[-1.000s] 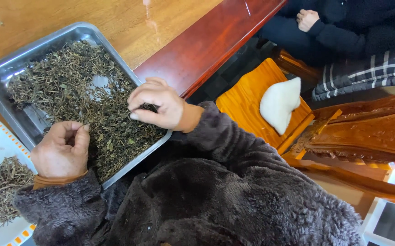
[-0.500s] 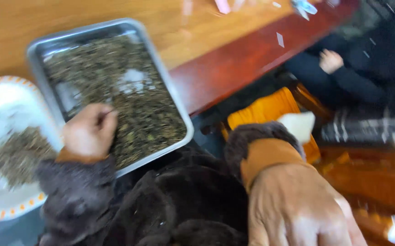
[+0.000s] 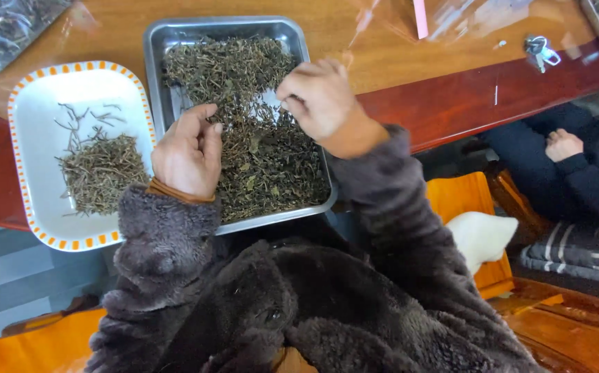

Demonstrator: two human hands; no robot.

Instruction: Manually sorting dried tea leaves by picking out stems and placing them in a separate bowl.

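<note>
Nearest us, our left hand (image 3: 187, 153) rests on the dried leaves (image 3: 258, 148) at the near left of the metal tray (image 3: 156, 62), fingers loosely curled, thumb apart; we cannot tell whether it grips anything. Our right hand (image 3: 317, 97) hovers over the tray's middle, fingertips pressed together, pinching what looks like a few leaves. Left of the tray sits a white orange-rimmed plate (image 3: 44, 103) holding sorted stems (image 3: 99, 169). Beyond the tray's far right, keys (image 3: 540, 51) lie on the wooden table (image 3: 382, 55).

Single head view, steeply downward, close over table edge (image 3: 451, 103)
</note>
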